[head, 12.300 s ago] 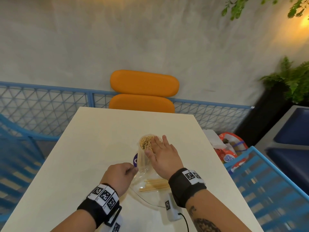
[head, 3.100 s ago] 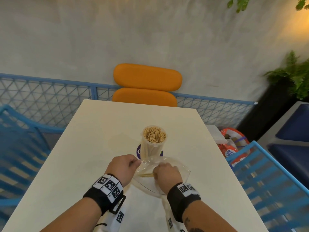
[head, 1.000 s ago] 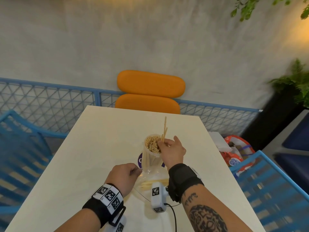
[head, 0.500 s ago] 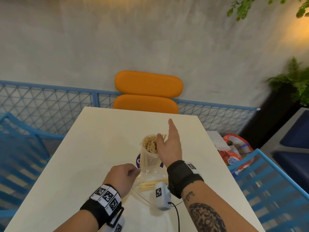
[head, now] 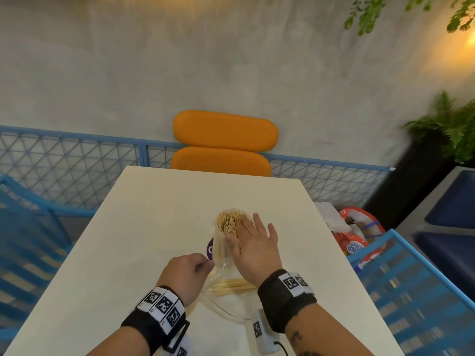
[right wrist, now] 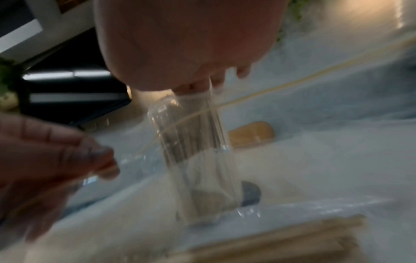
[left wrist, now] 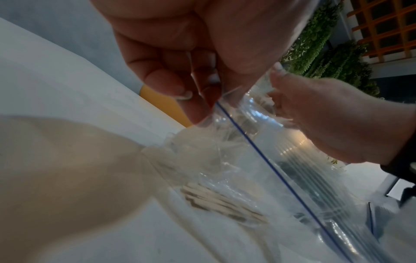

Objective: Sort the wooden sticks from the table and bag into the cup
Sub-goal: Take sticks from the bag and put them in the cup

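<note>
- The wooden sticks (head: 229, 223) stand packed upright in the clear cup (head: 223, 246) mid-table; the few that poked above the rest 1 second ago are now down level.
- The right hand (head: 253, 246) has let go and lies flat, fingers straight, pressing on their tops, holding nothing.
- The left hand (head: 185, 274) still pinches the rim of the clear bag (left wrist: 258, 178), mouth open.
- A small bundle (head: 232, 287) remains inside (so another trip looks due).
</note>
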Demonstrator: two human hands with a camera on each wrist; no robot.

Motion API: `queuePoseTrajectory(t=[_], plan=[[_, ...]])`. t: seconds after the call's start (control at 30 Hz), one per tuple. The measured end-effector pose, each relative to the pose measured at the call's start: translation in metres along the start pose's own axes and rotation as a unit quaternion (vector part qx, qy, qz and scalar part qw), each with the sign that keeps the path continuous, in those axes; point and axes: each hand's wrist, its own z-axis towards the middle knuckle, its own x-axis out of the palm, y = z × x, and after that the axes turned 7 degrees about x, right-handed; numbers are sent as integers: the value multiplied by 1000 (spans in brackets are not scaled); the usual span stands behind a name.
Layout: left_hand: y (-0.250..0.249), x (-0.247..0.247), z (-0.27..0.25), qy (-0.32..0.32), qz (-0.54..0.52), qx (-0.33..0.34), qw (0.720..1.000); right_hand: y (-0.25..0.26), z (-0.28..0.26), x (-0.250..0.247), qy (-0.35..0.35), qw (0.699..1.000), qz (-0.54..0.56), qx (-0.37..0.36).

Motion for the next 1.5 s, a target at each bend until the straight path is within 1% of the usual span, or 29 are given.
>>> queuePoseTrajectory(t=[0.07,0.17,0.23,0.3,0.33,0.37,0.4,0.43,0.47,0.5,0.53,0.57,0.6,0.63,0.7,0.77,0.83,0.93,1.07,1.2,1.33,1.5], plan=[[0,0,0,2,2,-1,1000,-3,-3,2,13,1000,-9,-10],[-2,-1,0,2,4,4,1000,-9,-2,-5,-14,998,64,-7],[-2,-1,-1,-5,5,8,1000,-13,-7,-13,-76,986,145,4],[-1,-2,-2,-8,14,10,1000,-17,-17,-20,-145,957,251,20],[-1,-2,-2,-6,15,9,1000,-18,-25,-24,-136,940,312,29],[-1,-2,-2,-3,15,8,1000,-18,-32,-28,-90,927,361,38],[-1,-1,-2,-1,14,8,1000,-18,-40,-31,-27,919,392,36],[-2,-1,-2,-1,14,9,1000,-17,-46,-30,44,919,390,34],[-2,-1,-3,-2,15,11,1000,-17,-51,-26,106,931,349,31],[-2,0,-3,-3,16,12,1000,-18,-53,-18,151,949,274,28],[-3,0,-3,-1,16,13,1000,-18,-53,-9,180,965,189,19],[-4,1,-4,1,15,15,1000,-18,-52,3,201,973,112,9],[-4,1,-4,5,14,16,1000,-19,-49,16,219,974,60,4],[-4,2,-4,9,13,17,1000,-21,-46,30,232,972,34,6],[-4,3,-5,15,10,16,1000,-25,-40,52,234,972,7,11],[-3,3,-5,16,14,16,1000,-27,-35,68,207,978,-26,9],[-3,2,-4,13,15,16,1000,-25,-33,72,184,979,-92,0],[-2,1,-3,7,19,18,1000,-20,-36,69,163,969,-185,-23],[-2,-3,-3,6,30,21,999,-19,-43,67,145,968,-201,-50],[-3,-3,-4,12,30,20,999,-20,-54,67,147,972,-172,-70],[-4,-3,-7,13,26,17,999,-25,-59,66,159,976,-130,-71],[-6,-4,-12,11,17,12,1000,-26,-62,64,165,974,-132,-86]])
